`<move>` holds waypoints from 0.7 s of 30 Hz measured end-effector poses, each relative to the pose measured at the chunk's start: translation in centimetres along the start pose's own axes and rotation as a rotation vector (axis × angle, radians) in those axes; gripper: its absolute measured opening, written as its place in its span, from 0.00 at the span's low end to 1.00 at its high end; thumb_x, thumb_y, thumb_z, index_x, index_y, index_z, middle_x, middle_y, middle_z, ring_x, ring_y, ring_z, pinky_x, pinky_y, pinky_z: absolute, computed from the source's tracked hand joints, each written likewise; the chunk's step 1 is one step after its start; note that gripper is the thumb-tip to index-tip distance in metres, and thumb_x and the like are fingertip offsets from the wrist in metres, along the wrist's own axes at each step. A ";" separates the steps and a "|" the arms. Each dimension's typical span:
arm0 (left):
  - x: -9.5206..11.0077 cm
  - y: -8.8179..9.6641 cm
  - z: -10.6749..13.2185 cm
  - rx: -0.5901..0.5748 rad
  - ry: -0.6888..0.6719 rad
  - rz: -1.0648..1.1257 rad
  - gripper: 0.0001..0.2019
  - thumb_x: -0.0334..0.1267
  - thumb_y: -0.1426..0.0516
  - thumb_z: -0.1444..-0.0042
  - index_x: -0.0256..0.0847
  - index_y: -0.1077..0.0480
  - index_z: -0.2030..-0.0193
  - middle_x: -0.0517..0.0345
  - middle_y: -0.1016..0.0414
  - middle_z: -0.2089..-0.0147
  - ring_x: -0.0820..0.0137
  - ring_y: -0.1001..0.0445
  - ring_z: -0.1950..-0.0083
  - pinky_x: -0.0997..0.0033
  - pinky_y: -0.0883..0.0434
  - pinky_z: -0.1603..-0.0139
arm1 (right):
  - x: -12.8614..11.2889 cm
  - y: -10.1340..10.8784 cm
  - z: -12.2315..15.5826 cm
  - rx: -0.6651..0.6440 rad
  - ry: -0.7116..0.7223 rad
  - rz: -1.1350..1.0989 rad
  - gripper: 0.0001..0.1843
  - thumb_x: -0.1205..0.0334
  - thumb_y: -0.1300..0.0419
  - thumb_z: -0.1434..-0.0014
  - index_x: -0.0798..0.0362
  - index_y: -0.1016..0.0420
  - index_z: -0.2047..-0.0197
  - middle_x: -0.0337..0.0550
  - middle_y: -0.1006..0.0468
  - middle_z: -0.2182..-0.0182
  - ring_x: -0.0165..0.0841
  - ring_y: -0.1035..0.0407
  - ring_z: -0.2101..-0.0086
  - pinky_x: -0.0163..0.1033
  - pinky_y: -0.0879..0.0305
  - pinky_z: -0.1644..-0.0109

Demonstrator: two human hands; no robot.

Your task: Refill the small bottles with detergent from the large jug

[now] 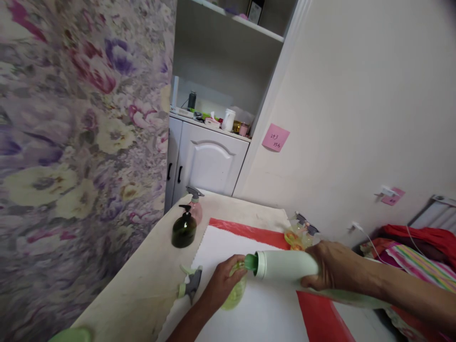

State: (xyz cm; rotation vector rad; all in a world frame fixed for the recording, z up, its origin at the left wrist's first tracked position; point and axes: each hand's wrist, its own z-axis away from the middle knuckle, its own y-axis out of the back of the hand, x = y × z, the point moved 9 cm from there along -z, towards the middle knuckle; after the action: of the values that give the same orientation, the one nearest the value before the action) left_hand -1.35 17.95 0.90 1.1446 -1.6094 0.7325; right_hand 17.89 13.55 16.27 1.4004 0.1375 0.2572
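Observation:
My left hand point(228, 275) is closed around the neck of a yellow-green translucent bottle point(235, 294) that has no top on it. A pale green bottle point(287, 265) lies nearly level in my right hand point(327, 268), which grips it near its base. Its open mouth faces left, and a darker green spout or liquid point(251, 262) shows there, at the yellow-green bottle's neck; I cannot tell which it is. To the left of my left hand, a grey and light green trigger spray head point(191, 284) rests on the table.
Left on the table point(142, 280) stand a dark green pump bottle point(184, 231) and a pink spray bottle point(195, 211). Several yellowish spray bottles point(297, 232) are at the back right. White paper point(270, 316) over red paper point(249, 232) covers the middle. A cabinet point(212, 156) stands behind.

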 end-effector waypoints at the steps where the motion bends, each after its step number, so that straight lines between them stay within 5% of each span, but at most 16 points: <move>1: 0.1 0.0 0.0 0.000 -0.004 0.001 0.12 0.42 0.45 0.39 0.42 0.27 0.52 0.56 0.21 0.55 0.63 0.26 0.53 0.68 0.34 0.50 | 0.0 0.0 0.0 0.006 0.006 0.004 0.18 0.45 0.37 0.53 0.51 0.21 0.68 0.47 0.17 0.73 0.44 0.22 0.72 0.37 0.44 0.73; 21: 0.0 0.0 -0.1 0.000 -0.004 0.005 0.12 0.42 0.45 0.40 0.41 0.27 0.52 0.55 0.21 0.55 0.62 0.26 0.53 0.67 0.34 0.50 | -0.2 0.3 0.2 0.005 0.007 -0.024 0.18 0.45 0.37 0.52 0.51 0.21 0.67 0.47 0.18 0.73 0.41 0.23 0.72 0.37 0.39 0.71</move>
State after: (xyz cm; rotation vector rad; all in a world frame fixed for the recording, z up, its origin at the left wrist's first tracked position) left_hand -1.31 18.00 0.92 1.1431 -1.6164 0.7336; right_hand 17.68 13.38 16.57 1.4018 0.1607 0.2427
